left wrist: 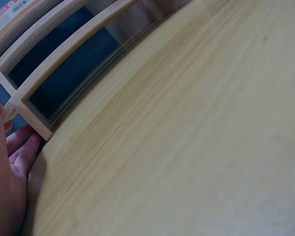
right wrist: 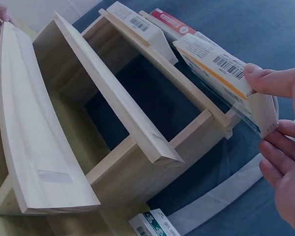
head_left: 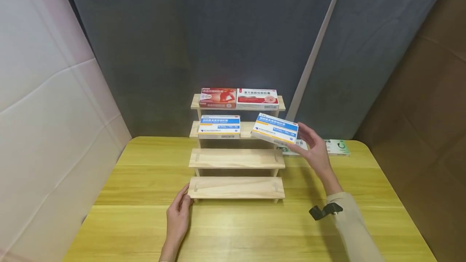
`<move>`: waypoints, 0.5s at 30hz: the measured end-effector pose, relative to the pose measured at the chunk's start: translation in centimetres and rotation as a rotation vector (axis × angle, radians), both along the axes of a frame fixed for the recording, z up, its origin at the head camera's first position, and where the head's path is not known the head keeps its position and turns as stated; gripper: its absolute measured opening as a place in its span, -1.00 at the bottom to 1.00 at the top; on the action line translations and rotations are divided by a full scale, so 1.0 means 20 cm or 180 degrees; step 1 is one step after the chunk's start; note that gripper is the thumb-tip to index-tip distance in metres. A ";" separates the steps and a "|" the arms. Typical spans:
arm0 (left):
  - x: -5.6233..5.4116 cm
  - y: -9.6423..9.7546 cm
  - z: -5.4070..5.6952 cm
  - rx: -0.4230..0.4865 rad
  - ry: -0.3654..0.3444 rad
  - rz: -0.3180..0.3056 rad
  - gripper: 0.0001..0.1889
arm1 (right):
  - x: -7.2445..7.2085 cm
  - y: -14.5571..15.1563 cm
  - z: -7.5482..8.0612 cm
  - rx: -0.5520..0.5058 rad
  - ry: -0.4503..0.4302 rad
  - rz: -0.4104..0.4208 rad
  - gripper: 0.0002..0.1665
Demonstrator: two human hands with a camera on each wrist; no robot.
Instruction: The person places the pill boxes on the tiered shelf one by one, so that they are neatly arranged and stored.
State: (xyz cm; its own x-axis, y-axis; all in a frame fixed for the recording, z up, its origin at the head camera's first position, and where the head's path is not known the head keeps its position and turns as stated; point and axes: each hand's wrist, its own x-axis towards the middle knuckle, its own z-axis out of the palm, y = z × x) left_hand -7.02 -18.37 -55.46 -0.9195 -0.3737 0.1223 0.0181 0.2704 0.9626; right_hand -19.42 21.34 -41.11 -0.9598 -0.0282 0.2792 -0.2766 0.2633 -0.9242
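Note:
My right hand (head_left: 316, 153) pinches the right end of a white, blue and orange medicine box (head_left: 275, 128), thumb on one side and fingers on the other. The box is tilted over the right part of the second tier from the top. A matching medicine box (head_left: 220, 126) lies on the left of that tier. My left hand (head_left: 178, 213) holds the left end of the lowest tier of the wooden stepped rack (head_left: 236, 188); in the left wrist view its fingers (left wrist: 27, 150) are beside the rack's leg.
On the top tier sit a red medicine box (head_left: 217, 98) and a white-and-red one (head_left: 257, 99). Green-and-white boxes (head_left: 337, 147) lie on the wooden table (head_left: 145, 181) behind the right arm. A grey curtain (head_left: 145, 51) hangs behind the rack.

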 end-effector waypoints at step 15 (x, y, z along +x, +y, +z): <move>0.00 -0.01 0.00 0.0049 -0.0084 -0.0039 -0.60 | -0.10 -0.01 0.02 0.0191 -0.0299 0.0204 -0.09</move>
State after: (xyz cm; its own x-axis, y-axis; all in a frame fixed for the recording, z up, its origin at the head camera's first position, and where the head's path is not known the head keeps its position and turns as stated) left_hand -7.01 -18.59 -55.40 -0.9268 -0.3640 0.0923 -0.0040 0.2555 0.9668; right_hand -21.47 21.20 -40.76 -0.9773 -0.1042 0.1843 -0.2077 0.3036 -0.9299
